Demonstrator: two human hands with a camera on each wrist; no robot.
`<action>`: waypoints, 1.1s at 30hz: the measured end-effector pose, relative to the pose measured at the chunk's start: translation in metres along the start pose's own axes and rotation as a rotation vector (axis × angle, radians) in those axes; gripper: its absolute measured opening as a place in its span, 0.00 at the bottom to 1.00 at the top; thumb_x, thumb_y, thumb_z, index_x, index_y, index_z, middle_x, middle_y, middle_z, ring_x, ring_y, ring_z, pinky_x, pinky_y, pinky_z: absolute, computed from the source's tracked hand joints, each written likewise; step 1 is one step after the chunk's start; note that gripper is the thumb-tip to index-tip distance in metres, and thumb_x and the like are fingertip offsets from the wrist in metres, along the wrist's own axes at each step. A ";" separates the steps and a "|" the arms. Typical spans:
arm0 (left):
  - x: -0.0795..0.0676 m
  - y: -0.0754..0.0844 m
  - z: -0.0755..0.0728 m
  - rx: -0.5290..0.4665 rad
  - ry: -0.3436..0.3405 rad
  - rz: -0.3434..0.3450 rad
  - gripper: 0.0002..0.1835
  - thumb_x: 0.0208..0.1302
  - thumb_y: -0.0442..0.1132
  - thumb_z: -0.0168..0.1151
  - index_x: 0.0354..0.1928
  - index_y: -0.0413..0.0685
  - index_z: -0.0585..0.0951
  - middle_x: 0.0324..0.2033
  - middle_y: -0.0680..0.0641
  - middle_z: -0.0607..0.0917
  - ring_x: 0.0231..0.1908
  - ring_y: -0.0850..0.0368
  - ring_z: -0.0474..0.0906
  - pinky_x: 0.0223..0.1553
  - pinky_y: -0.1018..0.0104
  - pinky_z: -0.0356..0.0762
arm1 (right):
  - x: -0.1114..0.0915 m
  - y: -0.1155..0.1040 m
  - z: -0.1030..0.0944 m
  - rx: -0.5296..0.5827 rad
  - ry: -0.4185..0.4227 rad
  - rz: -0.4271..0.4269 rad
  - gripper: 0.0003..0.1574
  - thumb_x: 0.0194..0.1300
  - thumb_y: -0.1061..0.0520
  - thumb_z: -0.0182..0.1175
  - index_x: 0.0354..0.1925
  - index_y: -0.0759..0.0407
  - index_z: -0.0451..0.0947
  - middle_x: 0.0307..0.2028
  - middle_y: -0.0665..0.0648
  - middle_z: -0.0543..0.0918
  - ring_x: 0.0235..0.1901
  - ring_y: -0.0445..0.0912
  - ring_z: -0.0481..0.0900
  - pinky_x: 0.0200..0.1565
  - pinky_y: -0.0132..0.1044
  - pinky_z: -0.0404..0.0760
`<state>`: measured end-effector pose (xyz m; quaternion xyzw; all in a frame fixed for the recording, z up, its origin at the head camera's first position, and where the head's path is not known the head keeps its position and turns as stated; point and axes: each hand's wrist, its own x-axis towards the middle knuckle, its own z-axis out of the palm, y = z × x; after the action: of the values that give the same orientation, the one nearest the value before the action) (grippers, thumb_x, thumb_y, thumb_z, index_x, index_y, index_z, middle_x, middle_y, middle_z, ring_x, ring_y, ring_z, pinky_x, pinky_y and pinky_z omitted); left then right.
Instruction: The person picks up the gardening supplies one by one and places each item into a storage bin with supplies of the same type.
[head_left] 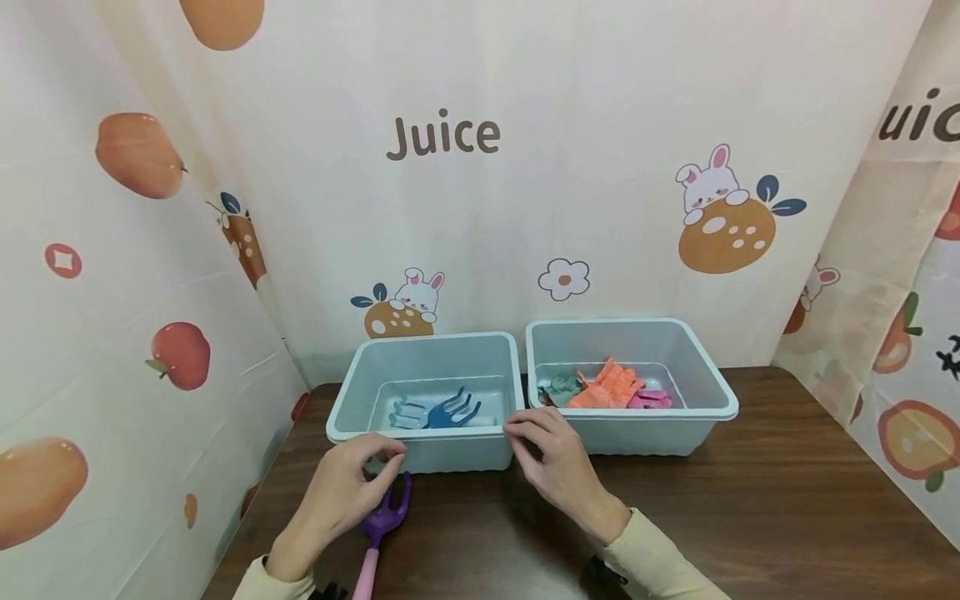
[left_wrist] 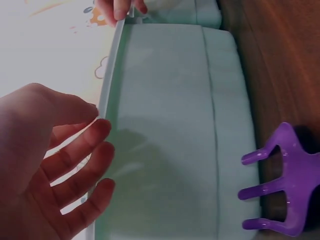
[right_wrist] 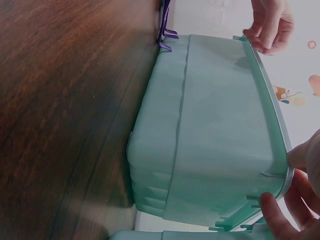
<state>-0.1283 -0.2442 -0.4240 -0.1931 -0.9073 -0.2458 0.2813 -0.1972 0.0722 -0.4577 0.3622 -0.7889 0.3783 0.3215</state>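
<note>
A pale green plastic bin [head_left: 438, 337] stands at the middle left of the table, with blue hand-rake heads [head_left: 447, 414] lying inside. My right hand [head_left: 558, 462] grips its front right rim corner; in the right wrist view, thumb and fingers lie on both sides of that corner. By the front left corner is my left hand [head_left: 348, 487], its fingers loosely bent and a gap showing between thumb and fingertips in the left wrist view. Contact with the rim there is unclear. Beside the left hand, a purple hand fork [head_left: 384, 521] with a pink handle lies on the table.
A second pale green bin [head_left: 645, 433] stands close on the right, holding orange gloves [head_left: 609, 385], a green item [head_left: 561, 388] and a pink item [head_left: 649, 399]. Behind both hangs a printed curtain [head_left: 480, 217]. The dark wooden table [head_left: 787, 500] extends to the right.
</note>
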 end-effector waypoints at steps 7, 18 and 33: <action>-0.012 -0.003 0.004 -0.022 -0.085 -0.072 0.09 0.60 0.34 0.78 0.38 0.57 0.90 0.31 0.68 0.86 0.31 0.74 0.78 0.33 0.70 0.79 | 0.000 0.001 0.002 0.000 0.010 -0.013 0.16 0.58 0.68 0.78 0.44 0.55 0.92 0.47 0.49 0.90 0.49 0.45 0.83 0.55 0.50 0.86; -0.031 -0.008 0.007 -0.053 -0.258 -0.215 0.05 0.65 0.38 0.75 0.40 0.59 0.90 0.32 0.70 0.87 0.29 0.73 0.75 0.33 0.72 0.76 | -0.001 0.002 0.002 -0.006 0.012 -0.017 0.17 0.58 0.68 0.78 0.45 0.55 0.92 0.47 0.49 0.89 0.49 0.45 0.83 0.54 0.49 0.86; -0.046 -0.011 0.012 -0.109 -0.481 -0.282 0.04 0.72 0.46 0.70 0.43 0.58 0.90 0.31 0.68 0.84 0.29 0.76 0.74 0.31 0.73 0.74 | -0.001 0.001 0.001 -0.004 0.002 -0.002 0.17 0.58 0.68 0.78 0.45 0.55 0.92 0.47 0.49 0.89 0.49 0.45 0.83 0.50 0.45 0.87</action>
<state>-0.1033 -0.2567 -0.4645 -0.1324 -0.9514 -0.2778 0.0100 -0.1977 0.0718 -0.4597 0.3621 -0.7889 0.3767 0.3234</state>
